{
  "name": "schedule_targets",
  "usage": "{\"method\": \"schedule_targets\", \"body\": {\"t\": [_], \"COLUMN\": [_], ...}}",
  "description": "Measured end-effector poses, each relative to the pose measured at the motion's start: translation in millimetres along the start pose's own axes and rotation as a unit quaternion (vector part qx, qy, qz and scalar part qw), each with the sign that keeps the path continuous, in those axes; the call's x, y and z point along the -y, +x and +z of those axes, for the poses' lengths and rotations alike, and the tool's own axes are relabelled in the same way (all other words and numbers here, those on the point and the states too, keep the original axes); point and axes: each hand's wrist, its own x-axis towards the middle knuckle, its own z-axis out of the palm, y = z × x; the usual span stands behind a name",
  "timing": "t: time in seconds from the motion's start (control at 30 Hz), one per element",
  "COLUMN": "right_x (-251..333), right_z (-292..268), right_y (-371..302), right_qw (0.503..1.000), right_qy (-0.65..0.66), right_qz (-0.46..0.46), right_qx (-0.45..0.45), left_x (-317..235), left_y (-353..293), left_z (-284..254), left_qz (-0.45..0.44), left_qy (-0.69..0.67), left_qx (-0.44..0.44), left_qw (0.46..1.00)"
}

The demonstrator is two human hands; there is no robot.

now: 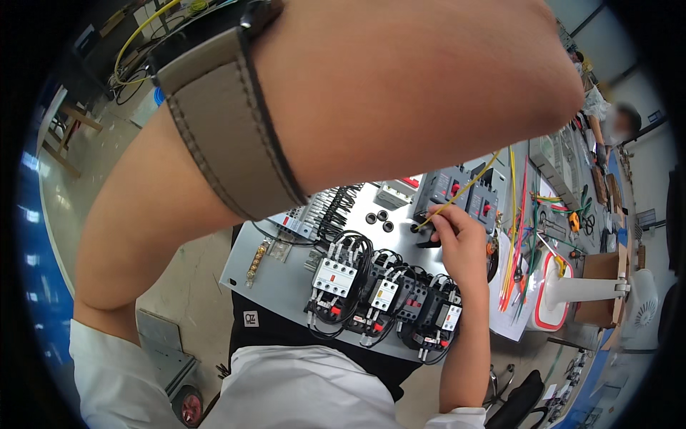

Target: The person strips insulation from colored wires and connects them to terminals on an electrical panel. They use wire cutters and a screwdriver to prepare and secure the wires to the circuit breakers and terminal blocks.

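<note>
My left arm crosses the upper view with a grey-brown watch strap [232,132] round the wrist. The back of my left hand [429,86] fills the top, very near the camera, and its fingers are out of sight. Lower right, my right hand [461,243] pinches a thin yellow wire [468,187] between thumb and fingers. The wire's lower end is beside a small black round hole or ring [414,229] in the grey metal panel [239,268]. Just beyond stand dark grey circuit breakers [457,187] with red levers.
Contactors [334,277] with looped black wires line the panel's near edge. Several black rings [382,214] sit mid-panel, near a brass terminal strip [256,263] at left. Loose coloured wires [520,243], a white fan [572,289] and a cardboard box [599,268] are right. Another person [616,125] stands far right.
</note>
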Motion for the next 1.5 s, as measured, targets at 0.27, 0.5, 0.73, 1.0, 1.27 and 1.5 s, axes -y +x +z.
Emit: {"method": "schedule_targets", "body": {"t": [0.27, 0.5, 0.73, 1.0, 1.27, 1.5], "right_x": [-9.7, -5.9, 11.6, 42.6, 20.7, 15.5], "right_z": [1.7, -0.5, -12.6, -20.2, -17.8, -6.9], "right_y": [3.1, 5.5, 8.1, 19.0, 21.6, 13.4], "right_qw": [0.999, 0.999, 0.991, 0.984, 0.975, 0.948], "right_qy": [0.040, -0.002, 0.082, 0.063, -0.126, -0.241], "right_qz": [0.022, -0.007, -0.096, -0.128, -0.127, -0.198], "right_qx": [0.008, 0.031, 0.036, 0.107, 0.135, 0.064], "left_x": [0.6, 3.3, -6.2, -15.8, -23.2, -23.2], "left_y": [-4.2, -32.6, -95.6, -151.9, -168.1, -175.0], "left_z": [-11.0, -48.3, -103.2, -94.9, 2.2, 65.2], "left_qz": [-0.010, -0.047, -0.181, -0.323, -0.449, -0.370], "left_qy": [0.011, 0.029, 0.047, 0.009, -0.206, -0.215], "left_qx": [0.003, 0.038, 0.100, 0.110, 0.192, 0.189], "left_qw": [1.000, 0.998, 0.977, 0.940, 0.848, 0.884]}}
